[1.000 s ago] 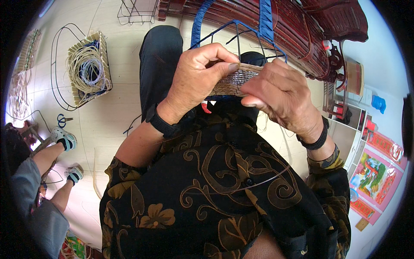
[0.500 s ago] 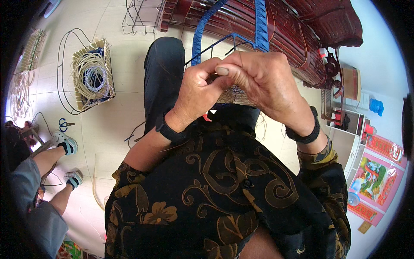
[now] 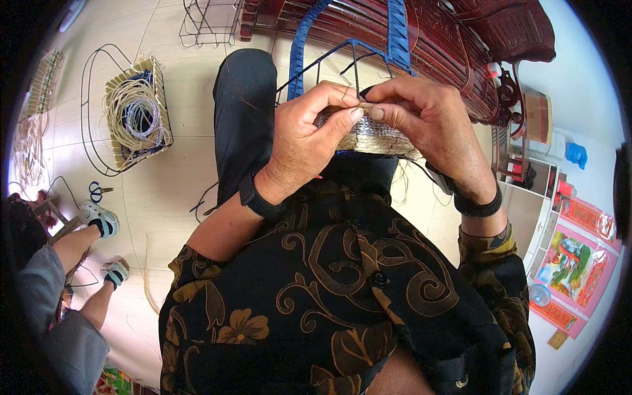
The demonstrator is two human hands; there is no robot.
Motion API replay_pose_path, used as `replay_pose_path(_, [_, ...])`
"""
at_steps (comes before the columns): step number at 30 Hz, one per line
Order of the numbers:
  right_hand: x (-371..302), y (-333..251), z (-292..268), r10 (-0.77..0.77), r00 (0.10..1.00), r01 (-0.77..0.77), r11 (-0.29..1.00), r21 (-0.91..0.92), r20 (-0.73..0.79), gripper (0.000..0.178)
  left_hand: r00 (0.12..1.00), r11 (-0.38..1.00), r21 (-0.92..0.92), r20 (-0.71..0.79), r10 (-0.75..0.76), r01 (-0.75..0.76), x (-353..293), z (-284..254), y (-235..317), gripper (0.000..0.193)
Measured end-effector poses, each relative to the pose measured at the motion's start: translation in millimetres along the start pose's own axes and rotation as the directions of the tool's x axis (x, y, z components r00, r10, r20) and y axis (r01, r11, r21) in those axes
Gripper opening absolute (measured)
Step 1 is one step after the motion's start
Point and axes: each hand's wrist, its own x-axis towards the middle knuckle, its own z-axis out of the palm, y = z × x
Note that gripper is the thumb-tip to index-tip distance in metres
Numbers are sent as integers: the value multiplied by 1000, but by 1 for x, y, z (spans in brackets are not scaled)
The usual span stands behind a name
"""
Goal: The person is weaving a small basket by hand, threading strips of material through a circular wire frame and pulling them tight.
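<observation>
A basket on a dark wire frame rests at my lap, its woven straw-coloured side (image 3: pixel 372 139) showing between my hands. Two blue wrapped handle bands (image 3: pixel 398 39) rise from the frame toward the far side. With thumb and fingers, my left hand (image 3: pixel 303 141) pinches a thin pale strand at the upper edge of the weave. My right hand (image 3: pixel 431 122) pinches the same strand just beside it, thumb tips almost meeting. My fingers hide most of the strand, and the basket's near lower part is partly behind my hands.
To the left, a rectangular basket (image 3: pixel 168 125) holds coils of pale strand (image 3: pixel 122 108). Scissors (image 3: pixel 97 191) lie on the tiled floor near another person's shoes (image 3: pixel 99 217). A dark wooden bench (image 3: pixel 349 23) stands beyond, with a bare wire frame (image 3: pixel 210 23) beside it.
My hands have drawn slightly apart, the right one moving to the right. My right thumb has uncurled, and more of the woven side now shows beneath my fingers.
</observation>
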Motion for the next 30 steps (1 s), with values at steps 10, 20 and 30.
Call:
replay_pose_path(10, [-5,0,0,-129,991,130,991,14,-47,8,995,986,132,45,93,-98,1,-5,13,3])
replay_pose_path(20, [-15,-3,-4,-95,994,97,994,49,-54,7,998,992,110,11,64,-65,1,-1,22,3])
replay_pose_path(30, [-12,3,-7,114,992,-124,965,230,55,14,992,994,-32,66,-106,108,4,-7,27,4])
